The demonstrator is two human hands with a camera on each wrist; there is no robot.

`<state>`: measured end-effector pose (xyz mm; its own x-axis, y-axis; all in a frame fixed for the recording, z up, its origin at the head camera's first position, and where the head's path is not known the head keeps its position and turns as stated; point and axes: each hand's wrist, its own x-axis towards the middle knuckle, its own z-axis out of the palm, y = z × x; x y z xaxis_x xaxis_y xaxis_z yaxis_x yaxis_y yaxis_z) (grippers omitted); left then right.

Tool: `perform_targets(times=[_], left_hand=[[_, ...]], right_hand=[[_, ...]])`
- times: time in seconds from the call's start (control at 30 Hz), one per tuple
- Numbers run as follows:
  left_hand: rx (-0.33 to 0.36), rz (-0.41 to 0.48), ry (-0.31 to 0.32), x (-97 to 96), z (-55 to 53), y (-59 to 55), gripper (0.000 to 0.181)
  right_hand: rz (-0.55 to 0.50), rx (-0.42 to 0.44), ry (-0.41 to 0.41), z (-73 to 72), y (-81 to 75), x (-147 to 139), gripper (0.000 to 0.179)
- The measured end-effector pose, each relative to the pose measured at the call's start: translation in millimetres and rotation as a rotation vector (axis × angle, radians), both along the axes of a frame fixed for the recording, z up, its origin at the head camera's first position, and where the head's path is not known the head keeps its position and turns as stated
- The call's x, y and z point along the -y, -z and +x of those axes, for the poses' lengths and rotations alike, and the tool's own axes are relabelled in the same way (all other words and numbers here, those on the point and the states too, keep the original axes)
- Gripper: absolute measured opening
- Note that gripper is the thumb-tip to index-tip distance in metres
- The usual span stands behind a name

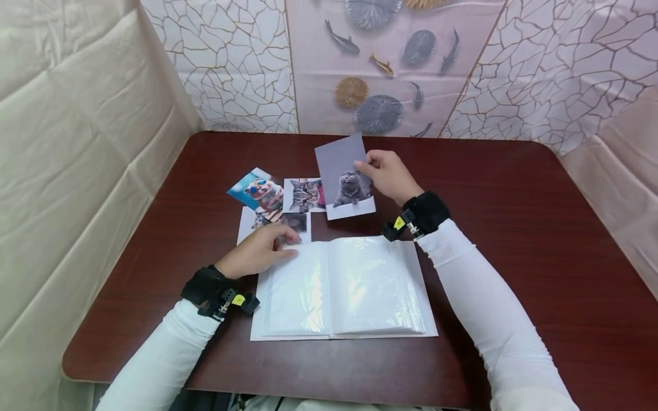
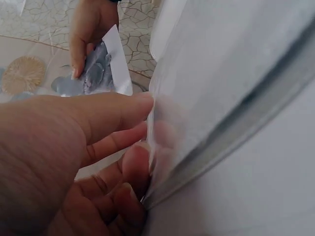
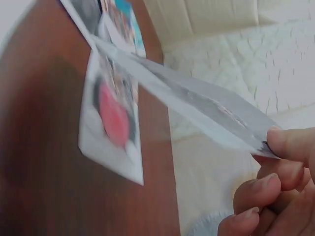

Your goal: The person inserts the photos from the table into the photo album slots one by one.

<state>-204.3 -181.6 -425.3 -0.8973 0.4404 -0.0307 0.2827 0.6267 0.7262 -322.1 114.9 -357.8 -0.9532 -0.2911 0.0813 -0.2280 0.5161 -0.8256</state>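
My right hand (image 1: 390, 176) pinches the right edge of a photo card (image 1: 336, 157) showing a grey cat. The card is held up above the table, beyond the open photo album (image 1: 430, 328). At the top of the album's left page, my left hand (image 1: 259, 248) pinches the rim of a clear plastic pocket (image 2: 197, 98) between thumb and fingers. Some fingertips show blurred through the film. The right wrist view has the lifted card (image 3: 197, 93) nearly edge-on, with thumb and forefinger at its corner.
Several other photos lie past the album: a blue animal picture (image 1: 247, 185), a tabby cat photo (image 1: 303, 197) partly behind the lifted card, and a white-bordered one (image 1: 245, 225) partly covered. The brown table (image 1: 514, 257) ends at a patterned backdrop (image 1: 247, 68).
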Motion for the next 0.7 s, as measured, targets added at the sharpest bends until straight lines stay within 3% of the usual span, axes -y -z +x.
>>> perform_targets(times=[0.3,0.53,0.7], left_hand=[[0.039,0.032,-0.030,-5.0,-6.4,7.9,0.030],[0.030,0.058,-0.049,-11.7,-14.9,8.6,0.028],[0.010,0.054,-0.079,-9.2,-14.7,5.6,0.024]], right_hand=[[-0.154,0.121,-0.059,33.5,10.1,4.7,0.026],[-0.249,0.183,-0.062,44.0,11.5,6.6,0.020],[-0.289,0.203,-0.099,45.0,17.4,15.7,0.017]])
